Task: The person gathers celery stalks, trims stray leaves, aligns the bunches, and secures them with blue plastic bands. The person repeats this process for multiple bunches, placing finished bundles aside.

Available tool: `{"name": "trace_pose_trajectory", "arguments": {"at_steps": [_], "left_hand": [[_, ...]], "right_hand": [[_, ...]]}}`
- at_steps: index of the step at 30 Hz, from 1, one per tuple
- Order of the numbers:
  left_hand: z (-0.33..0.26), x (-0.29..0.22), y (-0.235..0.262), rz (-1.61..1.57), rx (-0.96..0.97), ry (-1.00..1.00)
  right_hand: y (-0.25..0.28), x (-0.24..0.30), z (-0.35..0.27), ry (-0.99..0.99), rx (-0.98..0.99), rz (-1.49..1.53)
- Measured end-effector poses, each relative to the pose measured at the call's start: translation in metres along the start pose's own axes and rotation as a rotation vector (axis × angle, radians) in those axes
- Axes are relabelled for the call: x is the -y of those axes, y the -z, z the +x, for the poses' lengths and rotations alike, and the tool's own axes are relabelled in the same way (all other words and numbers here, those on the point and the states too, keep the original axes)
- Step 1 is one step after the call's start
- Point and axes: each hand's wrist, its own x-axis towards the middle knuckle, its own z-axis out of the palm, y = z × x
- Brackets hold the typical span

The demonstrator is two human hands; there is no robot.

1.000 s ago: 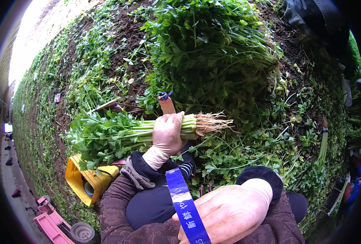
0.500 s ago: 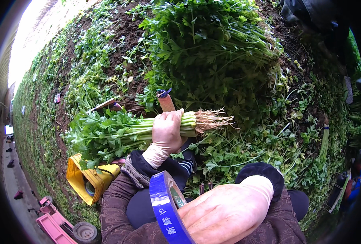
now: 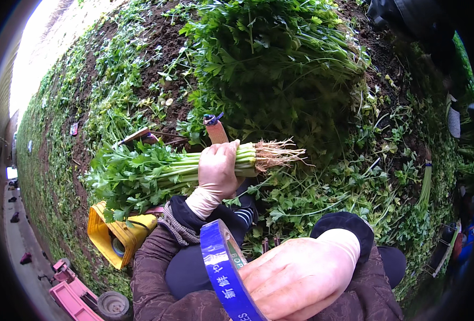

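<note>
Left hand (image 3: 218, 170) clamped round a bunch of leafy greens (image 3: 156, 174), held level above the knees; roots point right, leaves left. Right hand (image 3: 301, 275) grips a blue tape roll (image 3: 223, 273) low in view, near the lower edge. Heap of cut greens (image 3: 271, 59) just beyond the bunch. Yellow container (image 3: 111, 238) lower left. Soil strip (image 3: 164, 48) open at upper left.

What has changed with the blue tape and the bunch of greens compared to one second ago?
The right hand turned the blue tape: a flat strip before, it now shows as a curved loop, a little further left. The left hand still grips the rooted bunch of greens in the same place.
</note>
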Motion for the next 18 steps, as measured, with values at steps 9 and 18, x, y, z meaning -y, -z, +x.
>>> {"name": "trace_pose_trajectory", "arguments": {"at_steps": [9,18], "left_hand": [[0.000,0.000,0.002,-0.006,0.006,0.007],[0.000,0.001,0.000,-0.011,-0.010,0.001]], "right_hand": [[0.003,0.007,0.004,-0.075,0.069,-0.046],[-0.009,-0.001,0.005,0.003,-0.025,-0.056]]}}
